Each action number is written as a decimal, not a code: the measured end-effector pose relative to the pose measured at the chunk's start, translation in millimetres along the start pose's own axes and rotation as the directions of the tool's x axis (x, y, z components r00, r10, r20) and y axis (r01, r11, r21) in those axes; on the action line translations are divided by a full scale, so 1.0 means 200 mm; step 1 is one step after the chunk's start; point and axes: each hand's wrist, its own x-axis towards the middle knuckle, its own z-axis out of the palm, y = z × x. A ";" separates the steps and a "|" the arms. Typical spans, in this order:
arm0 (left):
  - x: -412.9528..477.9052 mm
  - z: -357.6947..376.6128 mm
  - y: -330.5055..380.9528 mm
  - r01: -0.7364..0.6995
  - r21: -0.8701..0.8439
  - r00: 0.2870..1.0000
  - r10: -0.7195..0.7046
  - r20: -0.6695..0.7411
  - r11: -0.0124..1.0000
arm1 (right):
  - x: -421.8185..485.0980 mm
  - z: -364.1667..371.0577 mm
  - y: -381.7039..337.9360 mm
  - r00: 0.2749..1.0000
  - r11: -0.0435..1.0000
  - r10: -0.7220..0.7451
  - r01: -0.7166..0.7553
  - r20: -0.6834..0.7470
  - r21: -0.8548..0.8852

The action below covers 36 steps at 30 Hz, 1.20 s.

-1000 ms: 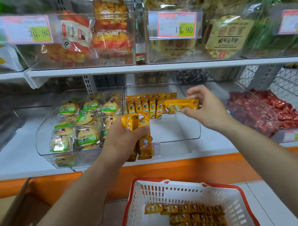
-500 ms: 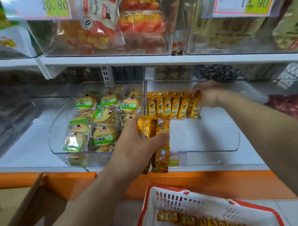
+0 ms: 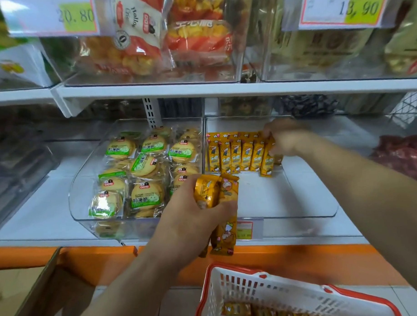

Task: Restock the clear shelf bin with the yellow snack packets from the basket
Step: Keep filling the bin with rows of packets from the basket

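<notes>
Left hand (image 3: 193, 219) grips a bundle of yellow packets (image 3: 215, 193), long axes vertical, just in front of the clear bin (image 3: 311, 216); its standing row (image 3: 235, 154) lies up-right, nearer the right hand (image 3: 287, 141), which pinches the end packet (image 3: 268, 163).

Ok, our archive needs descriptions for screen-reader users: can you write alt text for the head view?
A person's right hand pinches the end packet of a standing row of yellow snack packets at the back of a clear shelf bin. The left hand grips a bunch of packets before the bin, above a white basket holding more.
</notes>
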 end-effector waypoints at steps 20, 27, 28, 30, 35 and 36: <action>-0.11 0.34 0.08 0.157 -0.295 0.976 -0.101 0.195 0.942 | -1.38 -0.14 -0.41 0.993 0.169 0.091 -0.089 0.074 0.982; -0.11 0.36 0.10 0.185 -0.398 0.976 -0.122 0.180 0.899 | -1.39 -0.15 -0.34 0.983 0.008 0.157 -0.095 0.093 0.995; -0.11 0.36 0.11 0.160 -0.392 0.982 -0.107 0.153 0.906 | -1.39 -0.15 -0.33 0.981 0.002 0.173 -0.088 0.087 0.996; -0.10 0.33 0.11 0.109 -0.305 0.991 -0.078 0.113 0.946 | -1.39 -0.15 -0.29 0.976 -0.006 0.205 -0.068 0.067 0.998; -0.12 0.32 0.09 0.072 -0.159 0.987 -0.047 0.154 0.985 | -1.37 -0.17 -0.22 0.951 -0.124 0.309 0.029 0.011 0.992; -0.12 0.33 0.09 0.063 -0.132 0.984 -0.040 0.173 0.989 | -1.36 -0.18 -0.21 0.941 -0.111 0.339 0.050 -0.009 0.993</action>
